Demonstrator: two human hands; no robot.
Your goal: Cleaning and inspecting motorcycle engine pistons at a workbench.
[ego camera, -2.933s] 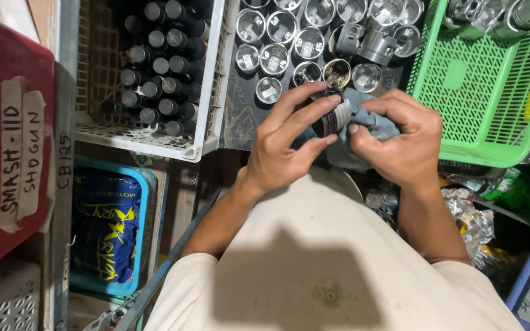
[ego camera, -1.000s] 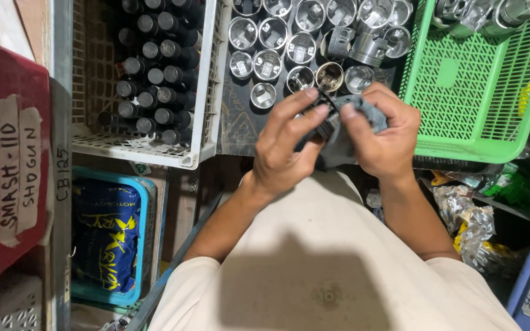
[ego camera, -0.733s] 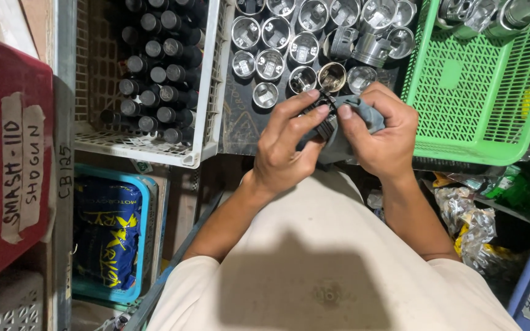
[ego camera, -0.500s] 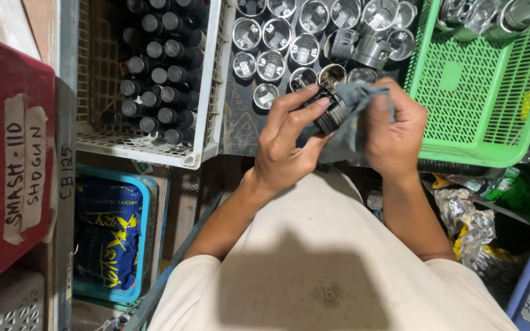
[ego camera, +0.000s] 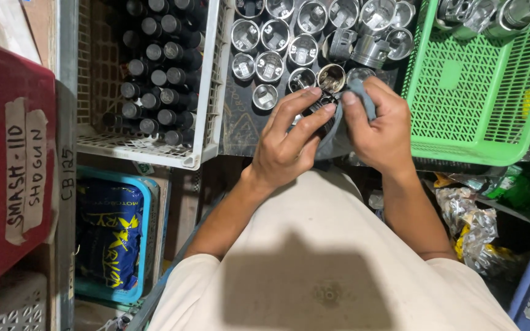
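Observation:
My left hand (ego camera: pixel 289 144) grips a small dark metal piston (ego camera: pixel 320 109) between thumb and fingers, just above my lap. My right hand (ego camera: pixel 378 132) presses a grey-blue cloth (ego camera: pixel 338 138) against the piston's side, with the cloth wrapped over part of the piece and draped down between both hands. Most of the piston is hidden by my fingers and the cloth. Directly beyond my hands, several shiny silver pistons (ego camera: pixel 289 46) stand in rows on a dark tray surface (ego camera: pixel 237 122).
A white basket (ego camera: pixel 207 104) of black cylinders sits at the left, a green mesh basket (ego camera: pixel 473 92) with metal parts at the right. A red bin (ego camera: pixel 7 159) with a taped label is at far left, a blue bin (ego camera: pixel 115 233) below, foil wrappers (ego camera: pixel 470 217) lower right.
Both hands have kept rubbing the piston with the cloth; the piston has been turned slightly between my fingers and the cloth shifted over it. The hands stay in the same spot.

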